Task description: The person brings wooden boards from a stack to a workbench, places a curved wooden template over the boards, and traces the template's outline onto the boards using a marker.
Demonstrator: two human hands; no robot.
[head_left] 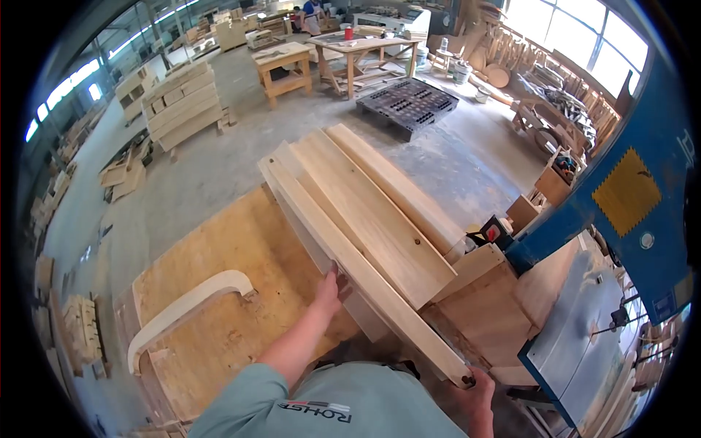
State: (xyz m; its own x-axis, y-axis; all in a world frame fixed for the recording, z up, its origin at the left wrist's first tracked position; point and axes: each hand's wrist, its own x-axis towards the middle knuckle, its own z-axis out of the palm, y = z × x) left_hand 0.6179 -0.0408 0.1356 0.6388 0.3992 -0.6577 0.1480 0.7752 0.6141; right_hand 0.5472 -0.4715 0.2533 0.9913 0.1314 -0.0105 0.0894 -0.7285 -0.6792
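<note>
A long, pale wooden board [365,274] runs from the middle of the view down to the lower right. My left hand [331,290] grips its near side about midway along, with some fingers hidden beneath it. At the lower end, my right hand [475,390] is closed around the corner, beside a dark knot or hole. Right beside this board lies a wider plank [372,219] with small knots, and past that a thick, rounded timber piece [398,186]. A curved wooden piece [186,303] rests on a plywood sheet [219,252] to my left.
A blue machine [577,212] with a grey metal table [577,328] stands close on my right, beside a wooden box [482,299]. Ahead are a black pallet [407,104], workbenches [358,45] and stacked timber [179,106]. A person [312,16] is far back.
</note>
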